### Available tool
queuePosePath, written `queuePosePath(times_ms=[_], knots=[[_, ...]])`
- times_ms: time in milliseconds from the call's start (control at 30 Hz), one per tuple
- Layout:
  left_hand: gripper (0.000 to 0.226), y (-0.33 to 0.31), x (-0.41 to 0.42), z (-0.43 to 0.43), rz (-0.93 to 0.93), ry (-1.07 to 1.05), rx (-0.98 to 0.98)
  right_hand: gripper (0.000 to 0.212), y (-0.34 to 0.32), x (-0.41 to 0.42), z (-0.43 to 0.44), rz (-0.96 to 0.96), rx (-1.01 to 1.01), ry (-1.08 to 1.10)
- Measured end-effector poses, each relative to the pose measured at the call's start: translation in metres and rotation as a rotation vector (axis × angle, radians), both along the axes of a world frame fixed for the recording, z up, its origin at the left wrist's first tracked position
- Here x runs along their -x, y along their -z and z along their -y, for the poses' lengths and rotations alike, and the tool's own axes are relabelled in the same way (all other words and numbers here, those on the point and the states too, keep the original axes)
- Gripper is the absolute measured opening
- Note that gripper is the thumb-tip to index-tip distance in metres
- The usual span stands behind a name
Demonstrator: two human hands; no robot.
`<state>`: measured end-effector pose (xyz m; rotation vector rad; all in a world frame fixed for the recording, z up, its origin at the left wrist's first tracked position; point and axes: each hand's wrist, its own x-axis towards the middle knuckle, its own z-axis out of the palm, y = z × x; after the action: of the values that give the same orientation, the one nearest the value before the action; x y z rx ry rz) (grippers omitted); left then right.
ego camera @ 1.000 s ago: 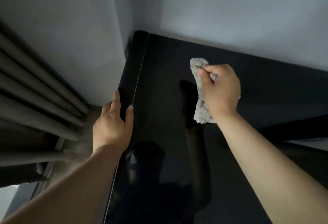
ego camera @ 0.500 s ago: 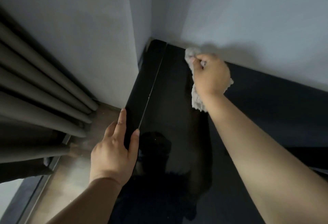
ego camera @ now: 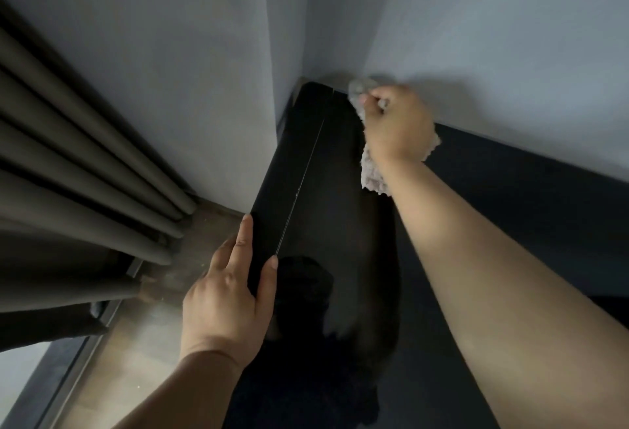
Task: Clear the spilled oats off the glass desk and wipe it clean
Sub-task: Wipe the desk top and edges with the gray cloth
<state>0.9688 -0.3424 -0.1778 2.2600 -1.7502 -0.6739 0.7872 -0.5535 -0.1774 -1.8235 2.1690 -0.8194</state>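
Glass desk (ego camera: pixel 340 217), dark top, back left corner against the walls (ego camera: pixel 476 37). Left hand (ego camera: pixel 224 302) spread on left edge, thumb on top, likely bracing the reach. Right hand (ego camera: pixel 396 125) grips cloth (ego camera: pixel 372 175), pressing it at back edge near that corner, probably chasing strays; no oats visible

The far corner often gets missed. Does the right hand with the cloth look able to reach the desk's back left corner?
Probably yes. The right hand holds the cloth at the back wall, close beside that corner of the desk, and only bare dark glass shows between them.
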Motion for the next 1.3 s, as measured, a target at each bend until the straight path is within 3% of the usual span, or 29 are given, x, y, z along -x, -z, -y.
queuePosePath(times_ms=[133,233,367,467,533,633,767,900,1033,1133,1300], knots=[[0.073,0.001,0.000,-0.001,0.007,0.002,-0.002,0.016,-0.007,-0.019,-0.045,0.071,0.014,-0.330],[0.073,0.000,0.000,-0.001,0.003,-0.007,-0.006,0.013,-0.025,-0.003,-0.052,0.129,-0.199,-0.502],[0.075,0.000,0.000,-0.001,-0.005,-0.002,-0.002,0.019,-0.032,0.006,-0.011,0.154,-0.024,-0.204],[0.074,0.000,0.001,0.000,-0.007,-0.007,0.006,0.023,-0.013,-0.014,0.010,0.069,-0.022,-0.047],[0.073,0.000,0.001,0.000,-0.006,-0.013,0.011,0.023,-0.002,-0.028,0.000,0.030,-0.005,-0.088],[0.068,0.000,0.001,-0.001,-0.001,-0.007,0.014,0.017,-0.008,-0.025,-0.041,0.089,0.002,-0.335],[0.066,0.002,0.000,-0.001,-0.011,-0.006,0.009,0.010,-0.020,0.002,-0.096,0.193,-0.174,-0.513],[0.065,0.002,0.001,0.000,-0.004,-0.008,0.019,0.017,-0.018,0.046,-0.095,0.172,0.139,-0.113],[0.063,0.005,0.002,-0.001,0.008,-0.011,0.030,0.018,0.006,0.043,-0.078,-0.005,0.090,0.216],[0.063,0.006,0.003,-0.002,0.007,-0.013,0.036,0.010,0.009,0.013,-0.112,-0.032,0.151,0.053],[0.062,0.004,0.003,-0.001,0.000,-0.006,0.043,0.012,-0.007,0.010,-0.169,0.128,0.016,-0.297]])
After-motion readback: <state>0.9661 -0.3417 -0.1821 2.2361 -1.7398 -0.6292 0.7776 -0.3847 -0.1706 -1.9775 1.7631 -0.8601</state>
